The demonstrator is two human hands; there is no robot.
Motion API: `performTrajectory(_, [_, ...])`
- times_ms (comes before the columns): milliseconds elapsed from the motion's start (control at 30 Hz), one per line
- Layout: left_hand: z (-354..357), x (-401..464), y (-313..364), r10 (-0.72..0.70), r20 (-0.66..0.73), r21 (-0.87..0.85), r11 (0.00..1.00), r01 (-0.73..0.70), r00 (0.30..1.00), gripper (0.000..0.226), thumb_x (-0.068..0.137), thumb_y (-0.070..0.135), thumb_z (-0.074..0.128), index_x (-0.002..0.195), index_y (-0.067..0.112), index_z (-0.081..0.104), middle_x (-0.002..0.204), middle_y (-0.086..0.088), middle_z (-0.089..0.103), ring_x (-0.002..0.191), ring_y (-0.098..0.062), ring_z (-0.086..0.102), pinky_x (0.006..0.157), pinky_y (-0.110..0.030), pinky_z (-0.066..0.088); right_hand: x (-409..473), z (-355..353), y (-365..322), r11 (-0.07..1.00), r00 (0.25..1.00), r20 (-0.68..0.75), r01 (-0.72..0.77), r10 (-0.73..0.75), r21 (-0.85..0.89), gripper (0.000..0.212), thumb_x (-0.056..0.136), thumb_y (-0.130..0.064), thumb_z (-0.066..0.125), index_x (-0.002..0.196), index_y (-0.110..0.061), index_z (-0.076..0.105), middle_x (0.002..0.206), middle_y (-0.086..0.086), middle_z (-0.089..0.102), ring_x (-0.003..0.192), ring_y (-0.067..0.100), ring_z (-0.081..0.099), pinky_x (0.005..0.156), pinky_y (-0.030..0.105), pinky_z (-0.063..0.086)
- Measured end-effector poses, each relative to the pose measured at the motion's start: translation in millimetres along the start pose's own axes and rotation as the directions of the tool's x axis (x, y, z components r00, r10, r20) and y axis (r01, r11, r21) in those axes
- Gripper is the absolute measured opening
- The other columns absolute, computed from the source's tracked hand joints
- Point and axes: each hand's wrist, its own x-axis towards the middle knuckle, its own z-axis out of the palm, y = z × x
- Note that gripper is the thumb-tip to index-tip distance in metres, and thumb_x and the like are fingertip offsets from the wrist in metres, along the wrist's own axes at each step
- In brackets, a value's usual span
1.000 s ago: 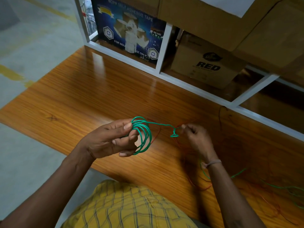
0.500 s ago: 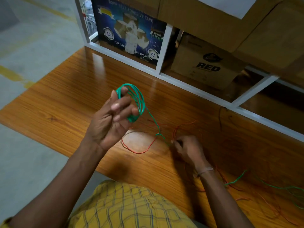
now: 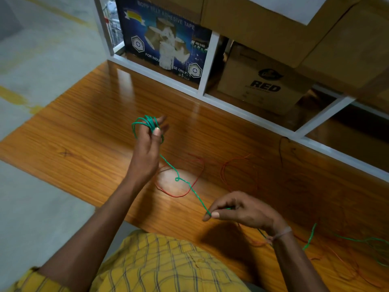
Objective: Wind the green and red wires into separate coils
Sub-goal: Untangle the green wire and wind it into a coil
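Head view: left hand (image 3: 147, 150) grips the green wire (image 3: 185, 182) coil (raised), right hand (image 3: 242, 209) pinches its strand.

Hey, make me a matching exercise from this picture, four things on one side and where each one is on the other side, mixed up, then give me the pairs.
Things
1. green coil
2. red wire
3. brown box marked RED
4. straight green strand

Places
A. on the shelf behind the table
B. lying loose on the table
C. held up in the left hand
D. pinched in the right hand

Pairs: 1-C, 2-B, 3-A, 4-D
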Motion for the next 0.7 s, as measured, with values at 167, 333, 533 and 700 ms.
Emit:
performTrajectory(167, [-7.0,-13.7,-10.3,-0.03,0.276,0.566,0.813,-0.137,0.961,0.034,0.11,0.035,0.037,0.115,0.005,0.051,0.092,-0.016,0.066,0.086,-0.041,0.067,0.071,-0.045,0.046,-25.0,-30.1,-30.3,0.951,0.979,-0.145,0.175,-0.141,0.256,0.025,0.103,-0.034,0.066,0.101,-0.012,0.079,0.06,0.018,0.04,0.05,0.028,0.027,0.05,0.03,0.022])
performTrajectory(333, [-10.0,-25.1,-1.9,-0.051,0.54,0.544,0.783,-0.302,0.84,0.027,0.113,0.041,0.032,0.106,0.017,0.043,0.078,0.002,0.052,0.074,-0.029,0.057,0.067,-0.041,0.037,-27.1,-51.7,-27.0,0.91,0.872,-0.478,0.275,-0.101,0.311,0.024,0.103,-0.019,0.053,0.094,0.001,0.063,0.077,0.016,0.048,0.062,0.031,0.039,0.057,0.027,0.041])
performTrajectory(533, [-6.9,-31.7,8.5,-0.069,0.713,0.427,0.832,-0.355,0.698,0.018,0.111,0.046,0.037,0.096,0.036,0.034,0.079,0.009,0.051,0.069,-0.009,0.051,0.064,-0.034,0.038,-6.4,-56.4,-15.5,0.77,0.713,-0.663,0.284,0.229,0.572,0.031,0.108,-0.011,0.047,0.083,-0.011,0.066,0.068,-0.002,0.03,0.052,0.006,0.024,0.048,0.024,0.013])
performTrajectory(700, [0.7,-42.0,6.7,0.034,0.725,0.414,0.777,-0.474,0.688,0.013,0.113,0.032,0.046,0.102,0.026,0.041,0.083,0.018,0.037,0.074,-0.004,0.035,0.069,-0.031,0.029,2.0,-53.0,-17.9,0.799,0.679,-0.673,0.213,0.293,0.563,0.03,0.108,-0.01,0.049,0.085,-0.009,0.067,0.068,-0.002,0.036,0.047,0.003,0.028,0.041,0.016,0.019])
